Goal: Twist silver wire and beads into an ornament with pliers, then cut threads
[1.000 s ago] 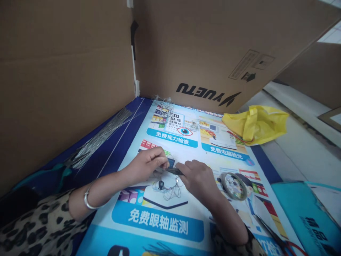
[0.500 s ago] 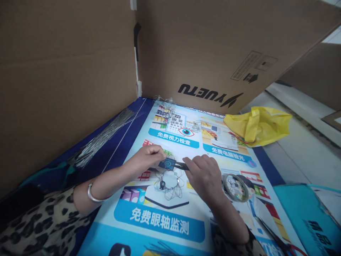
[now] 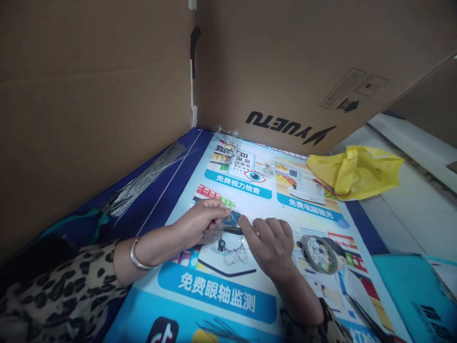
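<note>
While the right hand [image 3: 270, 244] grips dark-jawed pliers [image 3: 233, 230], the left hand [image 3: 200, 222] is pinched closed, its contents indistinct; wire loops [image 3: 234, 254] sit at the pliers' six o'clock.

Brown cardboard panels [image 3: 285, 57] behind blue tabletop [image 3: 363, 224]; pale floor [image 3: 410, 221] right

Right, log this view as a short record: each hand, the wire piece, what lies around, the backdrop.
Left hand: fingertips pinched together; anything between them too small to tell
Right hand: gripping a slim dark tool, tip toward left hand
Wire piece: thin loops with a dark bead, below the tool in view
Right side: tape roll, scissors, yellow bag
Left side: bundle of straight wires on blue surface
Backdrop: cardboard panels, one printed YUETU upside down
</note>
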{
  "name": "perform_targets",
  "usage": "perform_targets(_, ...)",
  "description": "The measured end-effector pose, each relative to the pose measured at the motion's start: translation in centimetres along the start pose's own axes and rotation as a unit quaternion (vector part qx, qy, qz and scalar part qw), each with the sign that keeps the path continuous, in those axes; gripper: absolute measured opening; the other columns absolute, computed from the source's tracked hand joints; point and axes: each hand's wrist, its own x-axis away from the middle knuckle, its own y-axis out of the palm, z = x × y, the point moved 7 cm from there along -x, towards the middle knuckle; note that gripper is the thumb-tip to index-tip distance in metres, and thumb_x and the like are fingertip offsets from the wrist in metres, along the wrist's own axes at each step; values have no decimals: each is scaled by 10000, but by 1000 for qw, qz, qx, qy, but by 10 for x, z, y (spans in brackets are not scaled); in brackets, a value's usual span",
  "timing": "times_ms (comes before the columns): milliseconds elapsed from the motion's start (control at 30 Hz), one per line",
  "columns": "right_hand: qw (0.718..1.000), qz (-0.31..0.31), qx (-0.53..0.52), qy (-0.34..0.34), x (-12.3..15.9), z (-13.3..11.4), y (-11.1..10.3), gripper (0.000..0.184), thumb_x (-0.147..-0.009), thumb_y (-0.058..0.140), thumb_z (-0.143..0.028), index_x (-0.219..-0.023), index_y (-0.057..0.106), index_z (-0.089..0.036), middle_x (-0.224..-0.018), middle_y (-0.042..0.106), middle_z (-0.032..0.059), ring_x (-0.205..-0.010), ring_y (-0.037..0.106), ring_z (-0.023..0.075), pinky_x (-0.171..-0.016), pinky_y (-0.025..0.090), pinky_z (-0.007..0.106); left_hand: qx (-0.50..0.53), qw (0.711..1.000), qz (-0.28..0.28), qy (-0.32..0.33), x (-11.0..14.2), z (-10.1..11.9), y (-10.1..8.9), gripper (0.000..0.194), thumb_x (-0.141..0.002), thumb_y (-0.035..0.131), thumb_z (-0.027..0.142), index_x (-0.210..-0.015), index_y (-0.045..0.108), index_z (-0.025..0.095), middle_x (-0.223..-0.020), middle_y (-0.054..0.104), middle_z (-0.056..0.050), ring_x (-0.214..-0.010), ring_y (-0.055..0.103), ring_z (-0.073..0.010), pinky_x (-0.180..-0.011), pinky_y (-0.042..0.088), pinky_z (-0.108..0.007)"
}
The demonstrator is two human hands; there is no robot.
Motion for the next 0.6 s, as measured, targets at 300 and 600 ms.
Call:
perform_targets(300, 1000, -9, -5, 3, 2, 0, 2, 183, -803, 634, -181, -983, 626, -210, -629, 563, -8, -642, 393, 142, -627, 251, 337, 13, 1000, 7, -13, -1, -4, -1, 306, -689, 652, 297, -576, 400, 165, -437, 361, 82, -345, 247, -21, -337, 123, -167)
perform_targets(600, 1000, -19, -17, 0, 1, -2, 2, 154, -824, 609, -177, -975, 619, -203, -616, 551, -7, -636, 378, 143, -608, 228, 339, 3, 1000, 4, -17, -2, -7, -1, 327, -700, 641, 295, -536, 387, 169, -402, 354, 81, -335, 240, -28, -342, 138, -181)
